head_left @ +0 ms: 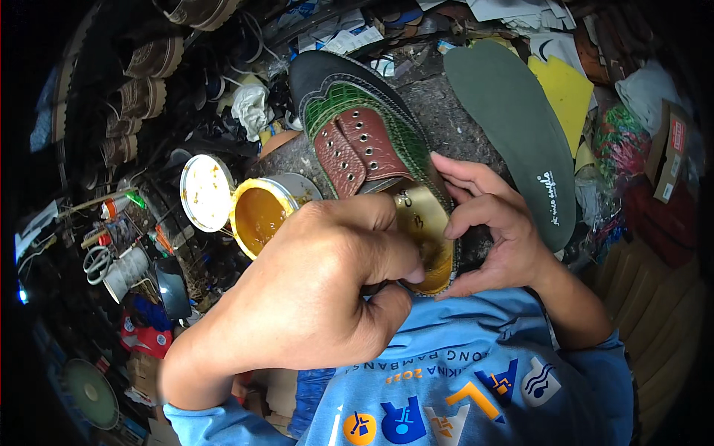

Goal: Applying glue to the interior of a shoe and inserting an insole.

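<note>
A two-tone shoe [361,137] with a black toe, green scaly panels and reddish-brown eyelet flaps lies tilted, its heel toward me. No laces run through its eyelets. My right hand [494,230] grips the right side of the heel, thumb and fingers at the rim. My left hand [327,275] is closed, its curled fingertips down inside the heel; whether they hold anything is hidden. Amber glue coats part of the pale inner sole [420,215] there. Beside my left hand stands an uncovered can of amber glue [260,215], partly behind my knuckles.
A round, glue-spotted lid [206,193] leans by the can. To the shoe's right lies a dark green insole [513,137] over a yellow sheet [563,97]. Scissors [97,262] and a thread spool [126,273] sit at the left. Several brown shoes [141,97] line the far left.
</note>
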Available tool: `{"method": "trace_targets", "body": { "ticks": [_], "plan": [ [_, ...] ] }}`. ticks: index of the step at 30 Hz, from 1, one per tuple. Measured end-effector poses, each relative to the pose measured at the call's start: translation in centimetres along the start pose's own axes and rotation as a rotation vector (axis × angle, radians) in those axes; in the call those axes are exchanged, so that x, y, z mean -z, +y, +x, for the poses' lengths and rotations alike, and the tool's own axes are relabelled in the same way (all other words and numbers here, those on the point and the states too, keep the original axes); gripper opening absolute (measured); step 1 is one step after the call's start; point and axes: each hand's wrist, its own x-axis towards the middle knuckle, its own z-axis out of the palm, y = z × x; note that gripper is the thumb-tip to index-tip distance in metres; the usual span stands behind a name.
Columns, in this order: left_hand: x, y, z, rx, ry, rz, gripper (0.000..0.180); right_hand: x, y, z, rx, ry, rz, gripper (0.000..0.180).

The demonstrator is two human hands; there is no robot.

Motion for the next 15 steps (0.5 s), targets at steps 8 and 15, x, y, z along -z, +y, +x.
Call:
{"method": "trace_targets", "body": {
  "ticks": [8,15],
  "plan": [
    [0.9,2.6,0.5,0.025,0.032,0.416,0.029,-0.5,-1.1,0.4,0.024,-0.002,-0.125,0.062],
    [-1.7,0.5,-2.0,-0.137,0.211,0.702,0.023,-1.6,-1.9,0.4,0.019,0.025,-0.159,0.066]
  ]
}}
